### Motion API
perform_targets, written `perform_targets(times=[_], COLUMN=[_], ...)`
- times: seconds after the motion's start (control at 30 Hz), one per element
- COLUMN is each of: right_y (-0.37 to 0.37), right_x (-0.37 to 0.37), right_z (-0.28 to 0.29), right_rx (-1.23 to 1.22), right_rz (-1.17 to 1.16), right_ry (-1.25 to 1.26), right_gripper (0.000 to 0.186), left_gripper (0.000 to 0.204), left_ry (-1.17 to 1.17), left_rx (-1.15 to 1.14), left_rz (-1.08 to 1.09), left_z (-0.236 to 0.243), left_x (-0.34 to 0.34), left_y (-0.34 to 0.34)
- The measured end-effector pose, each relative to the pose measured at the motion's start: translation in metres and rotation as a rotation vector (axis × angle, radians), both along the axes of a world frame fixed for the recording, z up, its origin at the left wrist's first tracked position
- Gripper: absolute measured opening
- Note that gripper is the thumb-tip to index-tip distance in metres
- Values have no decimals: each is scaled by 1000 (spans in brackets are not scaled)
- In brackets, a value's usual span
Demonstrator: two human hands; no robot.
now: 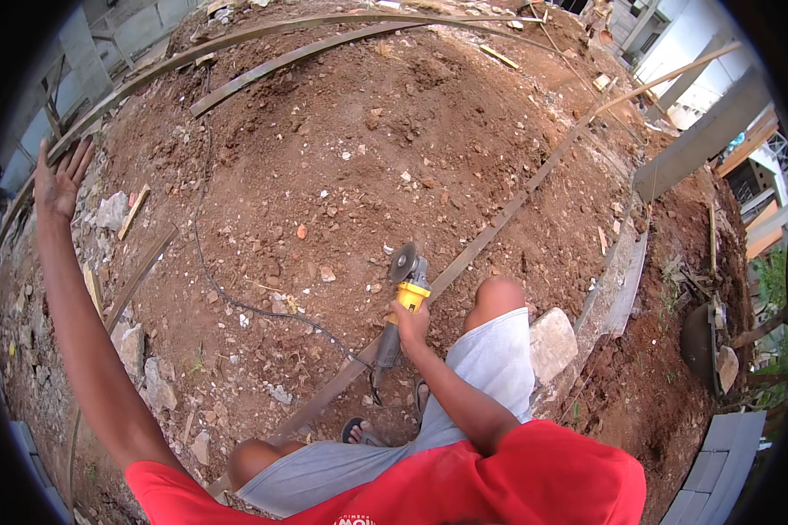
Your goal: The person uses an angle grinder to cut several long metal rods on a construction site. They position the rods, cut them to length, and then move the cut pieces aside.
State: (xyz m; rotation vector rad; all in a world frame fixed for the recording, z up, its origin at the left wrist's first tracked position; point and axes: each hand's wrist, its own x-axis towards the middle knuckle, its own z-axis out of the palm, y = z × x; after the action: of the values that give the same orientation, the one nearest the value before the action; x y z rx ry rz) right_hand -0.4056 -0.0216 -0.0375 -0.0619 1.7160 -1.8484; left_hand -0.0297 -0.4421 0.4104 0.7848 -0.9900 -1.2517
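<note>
My right hand is wrapped round the body of a yellow and grey angle grinder. The grinder's disc points up and away from me, and a black cable trails from its rear end to the left. Under the grinder runs a long wooden plank that passes between my legs. My left arm stretches far out to the left. There my left hand, fingers and thumb spread, touches another long wooden beam; whether it bears any weight cannot be told.
Reddish, stony soil surrounds me. A shorter beam lies at the far left. A pale stone block sits beside my knee, and a concrete post stands on the right. A wheelbarrow and grey blocks are farther right.
</note>
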Motion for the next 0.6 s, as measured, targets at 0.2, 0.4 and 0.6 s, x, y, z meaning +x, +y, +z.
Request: perform_targets(times=[0.2, 0.4, 0.6], right_y=[-2, 1, -1], right_x=[2, 3, 1], right_z=[-2, 4, 1], right_rx=[24, -2, -22], right_rz=[10, 20, 33], right_ry=[31, 48, 18], right_gripper=[44, 44, 44], left_gripper=[96, 91, 84], left_ry=[-11, -77, -353], left_rx=[502, 276, 202], left_rz=[254, 88, 45], left_z=[-117, -149, -140], left_x=[16, -5, -14], left_y=[-41, -49, -44])
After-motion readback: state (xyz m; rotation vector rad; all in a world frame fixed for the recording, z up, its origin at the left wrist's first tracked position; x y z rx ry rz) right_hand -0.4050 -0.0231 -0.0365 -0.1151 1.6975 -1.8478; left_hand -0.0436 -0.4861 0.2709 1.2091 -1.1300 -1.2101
